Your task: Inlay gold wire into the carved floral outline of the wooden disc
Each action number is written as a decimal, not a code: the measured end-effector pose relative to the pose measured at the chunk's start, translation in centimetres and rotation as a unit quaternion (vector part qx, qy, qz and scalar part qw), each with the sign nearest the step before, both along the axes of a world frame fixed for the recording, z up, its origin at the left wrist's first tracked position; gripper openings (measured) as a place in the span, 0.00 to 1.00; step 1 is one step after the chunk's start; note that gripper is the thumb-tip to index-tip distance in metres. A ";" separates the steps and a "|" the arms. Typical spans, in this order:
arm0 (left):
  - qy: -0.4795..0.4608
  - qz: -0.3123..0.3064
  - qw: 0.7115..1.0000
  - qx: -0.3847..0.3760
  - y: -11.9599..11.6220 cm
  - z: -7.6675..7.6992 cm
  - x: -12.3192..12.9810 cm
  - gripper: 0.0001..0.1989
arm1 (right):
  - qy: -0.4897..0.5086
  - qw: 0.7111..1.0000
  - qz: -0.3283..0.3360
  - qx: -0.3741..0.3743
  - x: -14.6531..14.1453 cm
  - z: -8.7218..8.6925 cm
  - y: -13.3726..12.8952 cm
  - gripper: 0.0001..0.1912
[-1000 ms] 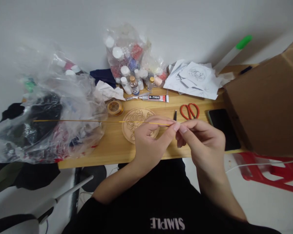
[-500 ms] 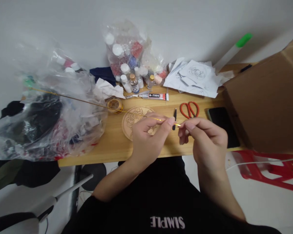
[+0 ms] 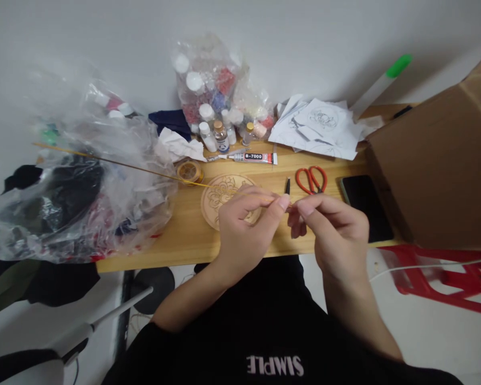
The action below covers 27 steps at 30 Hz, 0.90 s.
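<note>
A thin gold wire (image 3: 144, 167) runs from the upper left across the table into my fingers. My left hand (image 3: 248, 227) pinches it between thumb and forefinger. Close beside it, my right hand (image 3: 334, 232) is closed in a pinch at the wire's right end; the tip itself is hidden by the fingers. Beneath and behind my left hand lies a round wooden disc (image 3: 214, 200) with a carved flower-like pattern, partly covered. A spool of gold wire (image 3: 189, 172) sits at the disc's upper left. Black tweezers (image 3: 287, 186) lie just behind my fingertips.
Red-handled scissors (image 3: 311, 180) and a phone (image 3: 366, 208) lie to the right, by a cardboard box (image 3: 436, 166). A glue tube (image 3: 254, 158), small bottles (image 3: 221, 136) and papers (image 3: 315, 128) are at the back. Plastic bags (image 3: 84, 198) fill the left side.
My right hand has moved slightly left, closer to my left hand, and the short gap of wire between them has shrunk. The wire's far left end has shifted left.
</note>
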<state>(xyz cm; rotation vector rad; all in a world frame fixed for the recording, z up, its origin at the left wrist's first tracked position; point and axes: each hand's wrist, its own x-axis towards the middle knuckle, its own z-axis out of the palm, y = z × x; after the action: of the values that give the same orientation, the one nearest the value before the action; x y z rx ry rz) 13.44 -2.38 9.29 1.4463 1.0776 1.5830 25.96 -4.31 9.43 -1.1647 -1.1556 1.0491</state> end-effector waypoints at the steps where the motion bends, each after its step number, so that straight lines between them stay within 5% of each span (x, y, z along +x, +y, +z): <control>1: 0.003 -0.002 1.000 -0.001 -0.1 0.0 0.0 0.10 | -0.011 1.000 -0.003 -0.003 -0.1 0.1 -0.1 0.08; 8: 0.032 -0.020 0.999 -0.009 -0.5 0.0 -0.1 0.03 | -0.028 0.999 -0.014 0.000 -0.2 0.2 -0.2 0.07; 27: 0.041 0.004 0.999 0.023 -0.6 -0.6 0.2 0.05 | -0.046 0.999 -0.025 -0.009 -0.1 0.1 -0.4 0.07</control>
<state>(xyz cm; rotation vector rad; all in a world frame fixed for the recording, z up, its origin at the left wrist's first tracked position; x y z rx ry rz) 13.62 -3.01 8.72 1.5511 1.1018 1.5752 25.85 -4.74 9.51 -1.2609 -1.1845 0.9783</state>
